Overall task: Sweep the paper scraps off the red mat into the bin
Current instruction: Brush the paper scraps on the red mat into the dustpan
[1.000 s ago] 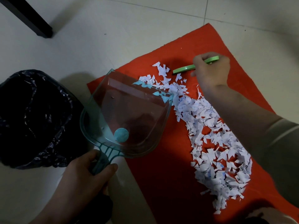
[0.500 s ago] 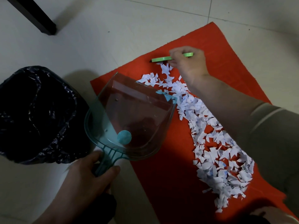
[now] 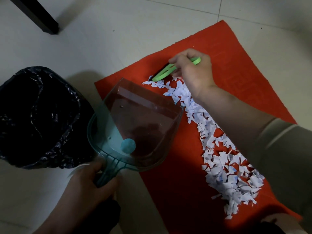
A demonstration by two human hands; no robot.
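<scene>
At far left on the pale floor, black-lined bin (image 3: 70,92), just beside the dustpan's rear. Near left, left hand (image 3: 87,188) gripping the handle of the clear teal dustpan (image 3: 140,125), lip on the red mat (image 3: 244,68), far corner against the paper scraps (image 3: 219,157), pan holding none. Farther right, right hand (image 3: 194,70) closed round a green brush (image 3: 170,70), head seemingly at the strip's far tip, bristles too dark to judge. Scraps strung in a long band from far to near along the mat's right part. Likely to flick pieces past the pan's far corner if swept briskly; likely to leave the near heap behind without shifting the pan nearer.
</scene>
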